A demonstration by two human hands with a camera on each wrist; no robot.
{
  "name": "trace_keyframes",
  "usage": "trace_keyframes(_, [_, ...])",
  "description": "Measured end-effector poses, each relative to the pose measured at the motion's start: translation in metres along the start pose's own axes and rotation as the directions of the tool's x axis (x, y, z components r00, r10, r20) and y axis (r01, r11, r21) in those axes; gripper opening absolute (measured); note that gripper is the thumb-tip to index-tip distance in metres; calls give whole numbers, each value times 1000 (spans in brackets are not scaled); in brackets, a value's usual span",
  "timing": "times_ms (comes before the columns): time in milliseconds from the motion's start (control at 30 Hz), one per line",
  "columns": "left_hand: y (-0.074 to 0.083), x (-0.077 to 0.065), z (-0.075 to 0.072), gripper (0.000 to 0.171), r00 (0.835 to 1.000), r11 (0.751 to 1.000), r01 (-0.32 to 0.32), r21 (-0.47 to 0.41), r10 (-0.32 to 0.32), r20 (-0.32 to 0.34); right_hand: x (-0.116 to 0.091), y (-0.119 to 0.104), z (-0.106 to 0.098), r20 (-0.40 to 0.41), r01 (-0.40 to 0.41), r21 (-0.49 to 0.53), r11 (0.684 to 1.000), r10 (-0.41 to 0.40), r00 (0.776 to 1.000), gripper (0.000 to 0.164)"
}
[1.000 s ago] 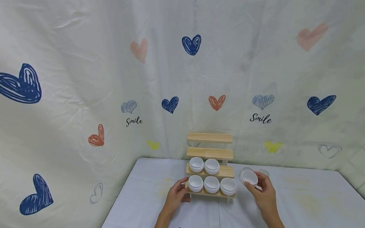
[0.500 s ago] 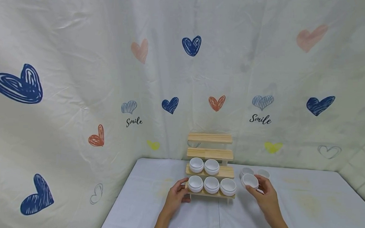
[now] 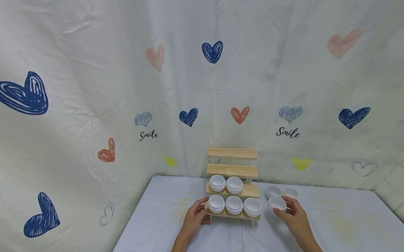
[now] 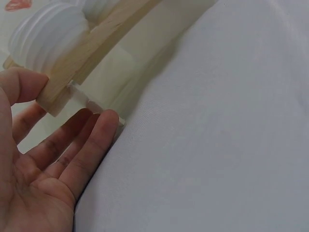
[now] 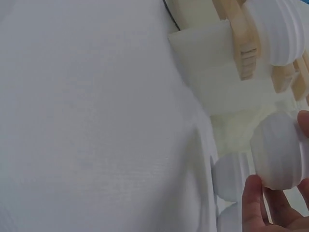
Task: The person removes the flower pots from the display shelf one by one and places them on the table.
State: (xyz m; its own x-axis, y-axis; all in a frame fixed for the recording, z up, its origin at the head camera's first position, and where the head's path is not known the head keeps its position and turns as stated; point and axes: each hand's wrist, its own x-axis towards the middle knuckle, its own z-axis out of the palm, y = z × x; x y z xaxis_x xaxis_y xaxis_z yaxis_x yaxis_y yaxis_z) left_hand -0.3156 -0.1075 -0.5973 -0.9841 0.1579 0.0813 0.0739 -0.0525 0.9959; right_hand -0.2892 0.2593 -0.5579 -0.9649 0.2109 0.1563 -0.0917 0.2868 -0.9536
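Note:
A tiered wooden stand (image 3: pixel 232 170) stands at the table's far edge. Its lowest board carries three small white bowls (image 3: pixel 234 204) in a row, and two more sit on the board above. My left hand (image 3: pixel 194 216) grips the left end of the lowest board; in the left wrist view the thumb presses on the board's end (image 4: pixel 53 99). Right of the stand, my right hand (image 3: pixel 294 218) holds a white bowl (image 3: pixel 277 203), rim up. In the right wrist view that bowl (image 5: pixel 277 151) is between thumb and fingers, above the table.
Two more white bowls, a left one (image 3: pixel 273 191) and a right one (image 3: pixel 291 192), stand on the table just behind the held bowl. A white cloth (image 3: pixel 347 228) covers the table. Behind it hangs a curtain (image 3: pixel 256 79) printed with hearts.
My right hand has moved slightly toward me and to the right with the bowl, uncovering the two bowls behind it. My left hand stays on the stand.

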Motion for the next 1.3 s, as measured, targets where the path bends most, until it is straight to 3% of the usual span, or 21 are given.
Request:
trace_keyframes(633, [-1, 1, 0, 47, 1000, 1000, -4, 16, 4, 1, 17, 12, -3, 114, -157, -120, 980, 170, 979, 75])
trace_keyframes(967, [-7, 3, 0, 48, 1000, 1000, -12, -18, 13, 10, 24, 8, -5, 117, -172, -215, 961, 200, 973, 78])
trace_keyframes(1300, [-10, 5, -2, 48, 1000, 1000, -16, -18, 16, 21, 28, 12, -8, 128, -158, -218, 963, 189, 974, 75])
